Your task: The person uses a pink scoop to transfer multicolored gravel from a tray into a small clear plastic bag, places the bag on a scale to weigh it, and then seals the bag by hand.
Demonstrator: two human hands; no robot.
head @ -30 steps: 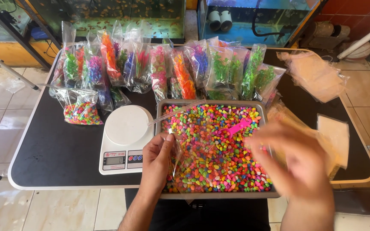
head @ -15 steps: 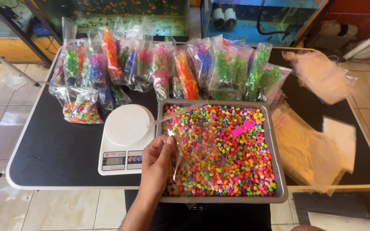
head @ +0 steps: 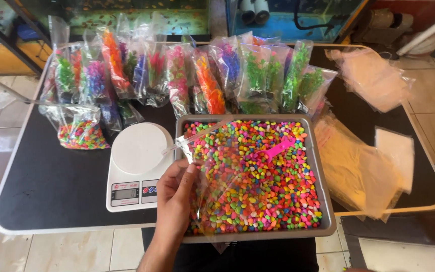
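While the left hand (head: 174,194) pinches one empty clear plastic bag (head: 212,171) between thumb and fingers (head: 190,170), the bag hangs open over the near left part of a grey metal tray (head: 323,171) on the black desk (head: 51,181). The tray is filled edge to edge with small multicoloured gravel (head: 273,191), and one pink scoop (head: 274,150) lies on the stones towards the far right. Just left of the tray stands one white digital scale (head: 137,163), its round platform bare. Far left of the scale sits one sealed bag of the same gravel (head: 80,132). Along the far edge of the desk leans a row of clear packets holding artificial plants (head: 207,80) in green, pink, orange, purple and blue; they overlap too much to count. To the right of the tray lie loose stacks of empty bags (head: 363,171), with another heap (head: 373,75) at the far right corner. The right hand is out of view.
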